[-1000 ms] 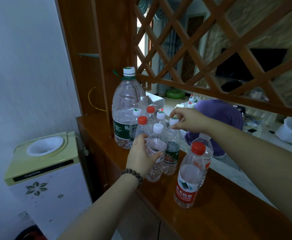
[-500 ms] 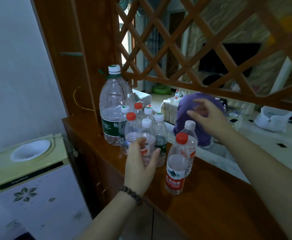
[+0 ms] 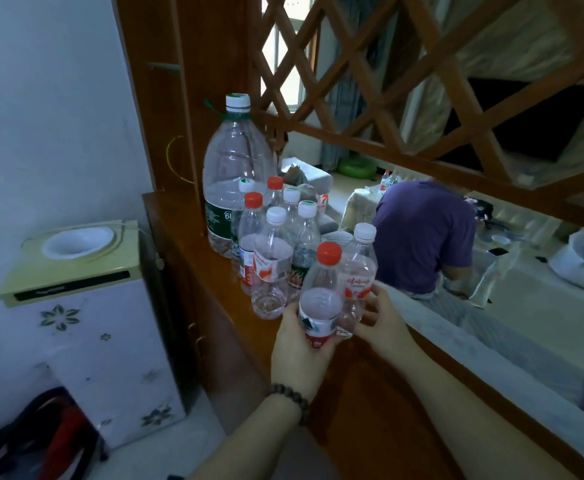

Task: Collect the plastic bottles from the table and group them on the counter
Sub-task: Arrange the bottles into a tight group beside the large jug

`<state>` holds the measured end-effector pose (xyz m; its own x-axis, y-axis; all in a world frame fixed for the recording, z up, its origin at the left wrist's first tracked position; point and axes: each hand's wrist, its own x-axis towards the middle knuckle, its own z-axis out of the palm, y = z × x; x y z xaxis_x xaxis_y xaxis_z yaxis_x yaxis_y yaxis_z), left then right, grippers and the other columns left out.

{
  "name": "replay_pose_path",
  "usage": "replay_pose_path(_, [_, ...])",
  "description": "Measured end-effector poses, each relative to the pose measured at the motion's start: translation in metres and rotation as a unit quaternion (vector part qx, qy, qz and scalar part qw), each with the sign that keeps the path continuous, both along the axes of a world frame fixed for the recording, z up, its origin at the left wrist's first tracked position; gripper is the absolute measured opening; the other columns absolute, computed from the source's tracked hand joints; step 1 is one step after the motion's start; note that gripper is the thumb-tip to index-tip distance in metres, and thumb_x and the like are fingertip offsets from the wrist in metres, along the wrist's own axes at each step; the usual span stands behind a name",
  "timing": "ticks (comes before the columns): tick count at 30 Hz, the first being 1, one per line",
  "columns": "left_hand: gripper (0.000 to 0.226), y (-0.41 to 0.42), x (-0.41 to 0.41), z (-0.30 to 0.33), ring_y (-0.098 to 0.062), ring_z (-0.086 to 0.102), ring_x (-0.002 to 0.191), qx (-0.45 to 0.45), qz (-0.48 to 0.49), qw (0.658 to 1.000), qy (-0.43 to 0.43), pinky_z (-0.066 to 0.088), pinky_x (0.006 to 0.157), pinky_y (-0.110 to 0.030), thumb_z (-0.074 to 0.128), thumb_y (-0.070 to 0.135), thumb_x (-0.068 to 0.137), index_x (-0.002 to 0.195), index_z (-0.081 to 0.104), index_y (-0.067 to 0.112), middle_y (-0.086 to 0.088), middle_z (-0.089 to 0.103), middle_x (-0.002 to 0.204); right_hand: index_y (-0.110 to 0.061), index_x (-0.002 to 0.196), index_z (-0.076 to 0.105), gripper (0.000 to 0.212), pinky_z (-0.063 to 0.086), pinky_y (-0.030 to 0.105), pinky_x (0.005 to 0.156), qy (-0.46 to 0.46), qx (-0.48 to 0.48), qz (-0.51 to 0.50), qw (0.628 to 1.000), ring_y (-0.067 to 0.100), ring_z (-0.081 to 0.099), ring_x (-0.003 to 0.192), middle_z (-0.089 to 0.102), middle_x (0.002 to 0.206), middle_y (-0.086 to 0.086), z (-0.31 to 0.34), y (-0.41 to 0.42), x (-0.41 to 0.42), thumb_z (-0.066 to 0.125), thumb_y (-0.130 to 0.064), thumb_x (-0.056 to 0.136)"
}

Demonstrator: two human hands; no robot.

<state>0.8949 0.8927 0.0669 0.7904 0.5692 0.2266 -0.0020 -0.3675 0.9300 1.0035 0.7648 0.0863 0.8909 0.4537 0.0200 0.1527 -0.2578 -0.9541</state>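
Plastic bottles stand grouped on the wooden counter [image 3: 370, 393], and two of them are in the person's hands at the near edge of the group. Left hand [image 3: 301, 351]: fingers curled round the lower body of the red-capped bottle [image 3: 320, 299], thumb on its near side, a bead bracelet [image 3: 292, 400] on the wrist. Right hand [image 3: 382, 323]: fingers curled against the base of the white-capped bottle [image 3: 358, 271], which stands touching the red-capped one on its far right side. Both bottles are upright; whether their bases rest on the counter cannot be told, since the hands cover them.

Just beyond the left fingers stands a clear bottle with a white cap and a red-and-white label [image 3: 272, 265], near the held pair. Behind it, packed close together, are a second red-capped bottle [image 3: 250, 237], a green-labelled bottle with a white cap [image 3: 305, 244], and further small bottles whose bodies are mostly hidden. At the far end of the group rises the large 6 L jug [image 3: 235, 174], with a white cap and a green neck ring, against the wooden post [image 3: 186, 98].

To the left of the left hand, well apart and below counter height, stands a water dispenser [image 3: 86, 306] without its bottle. Beyond the right fingers, past the counter, a person in a purple shirt [image 3: 425, 233] sits under the wooden lattice [image 3: 422, 81].
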Motion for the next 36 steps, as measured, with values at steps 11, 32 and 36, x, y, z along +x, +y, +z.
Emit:
replay_pose_path(11, [0.074,0.031,-0.014,0.0,-0.011,0.041,0.124,0.046,0.097,0.993,0.038,0.038,0.101,-0.026,0.083,0.031,0.067,0.129,0.044,0.026,0.005,0.04,0.134,-0.023,0.131,0.041,0.081,0.051,0.035,0.09,-0.057,-0.036,-0.012,0.998,0.011,0.058,0.1,0.058,0.114,-0.008,-0.001,0.038,-0.005,0.087,-0.025,0.063])
replay_pose_path(32, [0.111,0.042,0.018,0.0,-0.004,-0.018,0.143,-0.08,0.018,0.996,-0.019,0.005,0.119,-0.045,0.044,0.091,0.059,0.138,-0.022,0.049,0.013,-0.024,0.156,-0.034,0.14,0.043,0.078,0.026,0.052,0.115,0.242,0.168,0.08,0.952,0.022,0.044,0.133,0.049,0.144,-0.001,0.005,0.058,0.044,0.022,-0.078,0.079])
replay_pose_path(36, [0.113,0.034,0.029,-0.005,-0.012,-0.008,0.147,-0.082,0.023,0.996,-0.025,0.012,0.119,-0.052,0.047,0.089,0.064,0.148,-0.014,0.043,0.014,-0.014,0.159,-0.022,0.134,0.052,0.071,0.033,0.051,0.111,0.265,0.209,0.106,0.935,0.026,0.053,0.125,0.06,0.133,0.008,0.005,0.066,0.05,0.019,-0.068,0.09])
